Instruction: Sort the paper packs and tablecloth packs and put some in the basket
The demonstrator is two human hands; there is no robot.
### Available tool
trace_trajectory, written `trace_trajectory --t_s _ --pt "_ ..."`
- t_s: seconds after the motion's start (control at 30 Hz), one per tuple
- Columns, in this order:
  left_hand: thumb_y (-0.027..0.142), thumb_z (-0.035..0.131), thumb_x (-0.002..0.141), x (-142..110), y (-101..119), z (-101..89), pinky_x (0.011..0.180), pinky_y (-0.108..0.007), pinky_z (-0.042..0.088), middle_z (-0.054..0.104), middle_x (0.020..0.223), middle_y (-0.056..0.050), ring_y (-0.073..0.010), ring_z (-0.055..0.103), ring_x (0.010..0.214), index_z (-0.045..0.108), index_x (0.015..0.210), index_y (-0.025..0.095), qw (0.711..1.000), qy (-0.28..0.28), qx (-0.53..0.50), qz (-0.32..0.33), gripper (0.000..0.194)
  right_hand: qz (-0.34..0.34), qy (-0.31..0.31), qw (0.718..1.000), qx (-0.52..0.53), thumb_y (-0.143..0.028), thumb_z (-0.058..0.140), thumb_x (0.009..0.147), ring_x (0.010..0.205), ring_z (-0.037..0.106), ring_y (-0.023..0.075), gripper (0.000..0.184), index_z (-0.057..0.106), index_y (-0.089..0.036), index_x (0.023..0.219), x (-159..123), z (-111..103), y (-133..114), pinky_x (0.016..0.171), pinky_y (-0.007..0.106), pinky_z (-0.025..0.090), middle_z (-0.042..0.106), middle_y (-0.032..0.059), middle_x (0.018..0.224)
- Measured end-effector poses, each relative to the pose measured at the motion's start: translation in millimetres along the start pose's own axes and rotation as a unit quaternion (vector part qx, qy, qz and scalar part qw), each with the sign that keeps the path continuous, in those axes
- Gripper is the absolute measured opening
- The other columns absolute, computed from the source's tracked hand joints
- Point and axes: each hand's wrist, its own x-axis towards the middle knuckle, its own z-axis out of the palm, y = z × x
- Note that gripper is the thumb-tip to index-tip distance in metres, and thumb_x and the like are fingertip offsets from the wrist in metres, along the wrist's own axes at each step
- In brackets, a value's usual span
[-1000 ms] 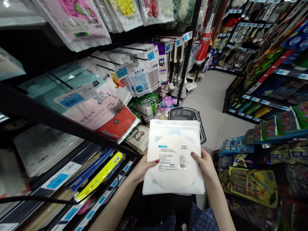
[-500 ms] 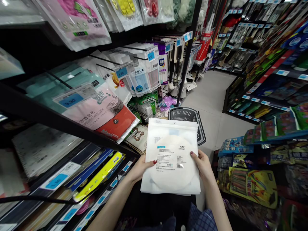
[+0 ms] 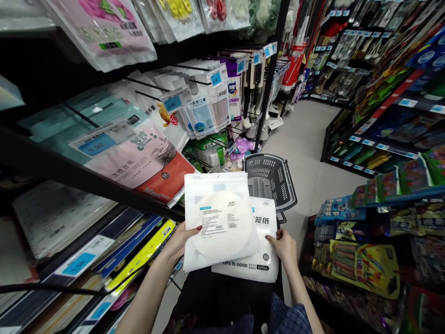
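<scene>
My left hand (image 3: pixel 182 239) pinches the left edge of a white packet of round steamer paper (image 3: pixel 219 232), its thumb on top and its printed back facing up. A second packet of steamer paper (image 3: pixel 266 253) shows its front from beneath the first, partly covered by it. On that lower packet's right edge my right hand (image 3: pixel 283 246) is closed, thumb on top and fingers behind. Both packets lie nearly flat above my lap and overlap in the middle.
A grey shopping basket (image 3: pixel 267 178) stands on the floor just beyond the packets. At left, a rack holds disposable tablecloth packs (image 3: pixel 139 162) on hooks and mask packs (image 3: pixel 208 104). Bagged goods (image 3: pixel 365 266) fill a display close on the right. A tiled aisle (image 3: pixel 302 139) runs between.
My left hand has moved left with the upper packet, sliding it off the other. The lower packet, in my right hand, now shows its front, and more of the basket is visible.
</scene>
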Motion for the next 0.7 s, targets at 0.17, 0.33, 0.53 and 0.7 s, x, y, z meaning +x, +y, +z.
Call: trace_trajectory --t_s 0.17,0.33,0.53,0.7 --pt "0.014 0.071 0.058 -2 1 8.0 0.081 -0.043 0.047 0.061 0.106 -0.017 -0.032 0.058 0.093 0.046 0.12 0.011 1.0 -0.018 -0.024 -0.005 0.067 0.031 -0.025 0.999 0.023 -0.043 0.059 0.059 0.056 0.052 0.0154 0.026 0.046 -0.02 0.058 4 -2 2 0.05 0.023 0.031 0.056 -0.0012 0.059" --pt "0.015 0.071 0.058 -2 3 11.0 0.08 -0.042 0.047 0.061 0.104 -0.017 -0.0323 0.059 0.092 0.048 0.118 0.01 1.0 -0.018 -0.02 -0.01 0.065 -0.003 0.001 1.0 0.015 -0.042 0.049 0.069 0.055 0.051 0.0155 0.024 0.045 -0.021 0.058 1 -3 5 0.051 0.023 0.03 0.054 -0.0016 0.056" --pt "0.015 0.071 0.058 0 3 8.6 0.08 -0.041 0.046 0.061 0.104 -0.018 -0.031 0.059 0.091 0.047 0.119 0.009 1.0 -0.021 -0.019 -0.008 0.066 -0.062 0.048 0.997 0.003 -0.042 0.036 0.078 0.062 0.054 0.0196 0.028 0.051 -0.019 0.077 -2 -13 17 0.055 0.026 0.032 0.059 0.0048 0.066" --pt "0.015 0.07 0.059 0 0 4.7 0.08 -0.041 0.047 0.061 0.104 -0.018 -0.0309 0.059 0.091 0.045 0.12 0.008 1.0 -0.019 -0.021 -0.005 0.066 -0.041 -0.005 0.983 0.179 -0.048 0.049 0.068 0.062 0.052 0.0185 0.035 0.053 -0.015 0.079 5 -14 25 0.055 0.025 0.036 0.058 0.0049 0.066"
